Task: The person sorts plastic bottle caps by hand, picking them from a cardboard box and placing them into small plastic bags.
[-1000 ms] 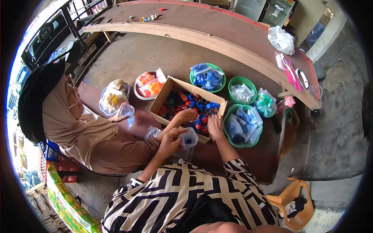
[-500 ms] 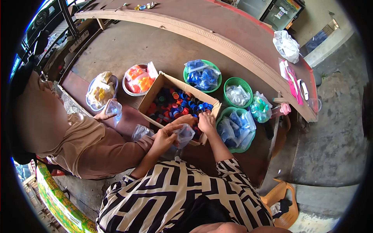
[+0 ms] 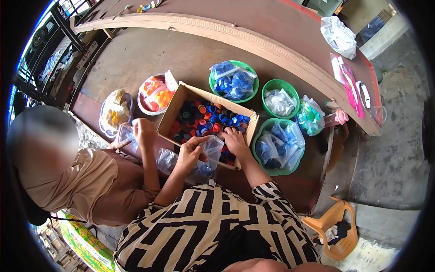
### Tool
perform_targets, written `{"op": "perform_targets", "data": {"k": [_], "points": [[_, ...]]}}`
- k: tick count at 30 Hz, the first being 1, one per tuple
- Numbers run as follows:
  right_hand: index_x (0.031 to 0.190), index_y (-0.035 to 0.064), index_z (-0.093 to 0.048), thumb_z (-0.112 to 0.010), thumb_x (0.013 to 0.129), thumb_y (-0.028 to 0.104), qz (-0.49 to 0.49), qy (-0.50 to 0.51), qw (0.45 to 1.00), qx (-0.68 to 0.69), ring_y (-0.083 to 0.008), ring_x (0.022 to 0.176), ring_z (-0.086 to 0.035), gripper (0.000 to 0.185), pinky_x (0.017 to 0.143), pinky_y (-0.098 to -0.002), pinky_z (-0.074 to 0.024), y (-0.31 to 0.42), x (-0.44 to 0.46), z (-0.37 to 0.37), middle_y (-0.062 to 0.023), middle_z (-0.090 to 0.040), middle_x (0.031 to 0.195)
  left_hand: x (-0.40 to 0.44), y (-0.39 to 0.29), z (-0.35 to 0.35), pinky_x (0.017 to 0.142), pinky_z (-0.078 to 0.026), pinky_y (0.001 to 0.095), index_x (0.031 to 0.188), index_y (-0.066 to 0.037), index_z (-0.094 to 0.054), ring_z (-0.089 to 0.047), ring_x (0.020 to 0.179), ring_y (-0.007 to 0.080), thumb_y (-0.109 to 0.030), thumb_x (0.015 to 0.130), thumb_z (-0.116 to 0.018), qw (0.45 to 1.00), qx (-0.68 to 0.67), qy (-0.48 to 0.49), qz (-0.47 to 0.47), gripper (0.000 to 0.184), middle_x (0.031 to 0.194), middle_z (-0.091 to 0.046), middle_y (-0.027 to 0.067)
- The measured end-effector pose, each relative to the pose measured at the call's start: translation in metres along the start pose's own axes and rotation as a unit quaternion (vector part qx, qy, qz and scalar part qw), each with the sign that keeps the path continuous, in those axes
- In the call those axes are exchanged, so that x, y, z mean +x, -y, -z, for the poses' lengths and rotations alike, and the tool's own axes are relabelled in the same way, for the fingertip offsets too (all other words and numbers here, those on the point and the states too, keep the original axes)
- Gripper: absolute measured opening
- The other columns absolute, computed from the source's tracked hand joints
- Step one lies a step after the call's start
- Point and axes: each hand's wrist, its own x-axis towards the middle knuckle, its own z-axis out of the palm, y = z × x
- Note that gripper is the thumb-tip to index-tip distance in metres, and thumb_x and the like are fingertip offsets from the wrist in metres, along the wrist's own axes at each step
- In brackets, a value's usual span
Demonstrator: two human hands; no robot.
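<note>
My left hand (image 3: 190, 154) is closed on the rim of a clear plastic bag (image 3: 213, 149), held over the near edge of a cardboard box (image 3: 181, 97). A few blue pieces show in the lower part of the bag. The box holds many loose plastic bottle caps (image 3: 210, 119), mostly blue, red and black. My right hand (image 3: 236, 141) reaches into the box's right side, fingers apart and bent down onto the caps. Whether a cap sits under its fingertips is hidden. To the left, a co-worker's hands (image 3: 143, 131) hold another clear bag (image 3: 127, 134).
Green baskets with bagged blue caps (image 3: 235, 81), bagged white caps (image 3: 280, 102) and more blue bags (image 3: 279, 147) stand right of and behind the box. A bag of green caps (image 3: 310, 115) lies beside them. Bowls of orange (image 3: 156, 93) and yellow caps (image 3: 116, 113) stand left.
The co-worker's arm has drawn back from the box to the left, towards their own bag. My right hand has shifted slightly left among the caps. My left hand still holds the bag.
</note>
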Motion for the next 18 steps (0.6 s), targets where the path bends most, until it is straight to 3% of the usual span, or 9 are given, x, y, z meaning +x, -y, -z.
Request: {"op": "perform_targets", "data": {"k": [6, 7, 8, 9, 11, 12, 15, 17, 18], "points": [[0.102, 0.0052, -0.065, -0.056, 0.088, 0.012, -0.04, -0.022, 0.969, 0.241, -0.0314, 0.091, -0.062, 0.019, 0.079, -0.038, -0.0495, -0.011, 0.007, 0.009, -0.0172, -0.062, 0.099, -0.004, 0.008, 0.007, 0.057, -0.056, 0.0257, 0.119, 0.002, -0.06, -0.061, 0.061, 0.0106, -0.003, 0.092, -0.045, 0.999, -0.036, -0.002, -0.005, 0.031, 0.097, -0.058, 0.0066], [0.107, 0.005, -0.064, -0.057, 0.089, 0.014, -0.076, -0.011, 0.945, 0.319, -0.0293, 0.088, -0.064, 0.021, 0.077, -0.0366, -0.0503, -0.007, 0.006, 0.021, -0.0176, -0.063, 0.102, -0.005, 0.009, 0.007, 0.058, -0.056, 0.0258, 0.119, 0.002, -0.06, -0.062, 0.062, 0.0108, -0.004, 0.092, -0.045, 0.999, -0.029, 0.002, -0.017, 0.031, 0.099, -0.057, 0.0065], [0.115, 0.0044, -0.06, -0.055, 0.094, 0.022, -0.161, 0.057, 0.874, 0.456, -0.0226, 0.082, -0.065, 0.028, 0.073, -0.0333, -0.0514, -0.002, 0.005, 0.031, -0.0155, -0.065, 0.103, -0.007, 0.01, 0.007, 0.058, -0.056, 0.0258, 0.119, 0.002, -0.06, -0.062, 0.063, 0.011, -0.004, 0.092, -0.045, 0.999, -0.022, 0.006, -0.028, 0.032, 0.1, -0.057, 0.0065], [0.115, 0.0044, -0.06, -0.055, 0.094, 0.022, -0.16, 0.057, 0.876, 0.451, -0.0226, 0.082, -0.065, 0.028, 0.073, -0.0333, -0.0514, -0.003, 0.003, 0.033, -0.0155, -0.065, 0.103, -0.008, 0.01, 0.007, 0.058, -0.056, 0.0258, 0.119, 0.002, -0.06, -0.062, 0.063, 0.011, -0.004, 0.092, -0.045, 0.999, -0.026, 0.007, -0.031, 0.032, 0.1, -0.057, 0.0065], [0.12, 0.0037, -0.056, -0.052, 0.097, 0.025, -0.188, 0.072, 0.705, 0.68, -0.0163, 0.082, -0.064, 0.032, 0.071, -0.0297, -0.0514, -0.003, -0.006, 0.034, -0.0106, -0.065, 0.098, -0.012, 0.01, 0.006, 0.059, -0.057, 0.026, 0.119, 0.002, -0.06, -0.062, 0.064, 0.0114, -0.003, 0.092, -0.045, 0.999, -0.039, 0.014, -0.024, 0.032, 0.102, -0.055, 0.0065], [0.122, 0.003, -0.055, -0.048, 0.099, 0.029, -0.179, 0.074, 0.669, 0.718, -0.0154, 0.081, -0.063, 0.035, 0.071, -0.0272, -0.0513, -0.001, -0.013, 0.04, -0.0087, -0.065, 0.098, -0.015, 0.01, 0.005, 0.059, -0.057, 0.026, 0.119, 0.002, -0.06, -0.062, 0.064, 0.0114, -0.003, 0.092, -0.045, 0.999, -0.042, 0.015, -0.027, 0.032, 0.102, -0.055, 0.0065], [0.121, 0.0027, -0.056, -0.044, 0.1, 0.031, -0.163, 0.061, 0.607, 0.775, -0.0134, 0.079, -0.063, 0.037, 0.069, -0.0247, -0.0509, 0.008, -0.03, 0.059, -0.0094, -0.065, 0.097, -0.019, 0.012, 0.004, 0.059, -0.057, 0.0261, 0.119, 0.002, -0.06, -0.061, 0.064, 0.0111, -0.003, 0.092, -0.045, 0.998, -0.045, 0.027, -0.033, 0.032, 0.101, -0.054, 0.0064], [0.119, 0.0016, -0.057, -0.041, 0.101, 0.035, -0.168, 0.058, 0.595, 0.784, -0.0119, 0.075, -0.062, 0.042, 0.068, -0.0248, -0.0509, 0.014, -0.038, 0.069, -0.008, -0.066, 0.092, -0.02, 0.02, 0.002, 0.059, -0.056, 0.0241, 0.121, -0.003, -0.06, -0.061, 0.062, 0.0078, -0.007, 0.094, -0.047, 0.997, -0.032, 0.044, -0.057, 0.03, 0.087, -0.061, 0.0033], [0.118, 0.0012, -0.058, -0.041, 0.101, 0.036, -0.176, 0.056, 0.566, 0.804, -0.0114, 0.073, -0.061, 0.042, 0.068, -0.025, -0.051, 0.016, -0.041, 0.07, -0.007, -0.066, 0.088, -0.021, 0.021, 0.001, 0.059, -0.056, 0.0238, 0.12, -0.002, -0.06, -0.061, 0.062, 0.0081, -0.006, 0.094, -0.047, 0.996, -0.028, 0.052, -0.061, 0.029, 0.093, -0.06, 0.0045]]}}
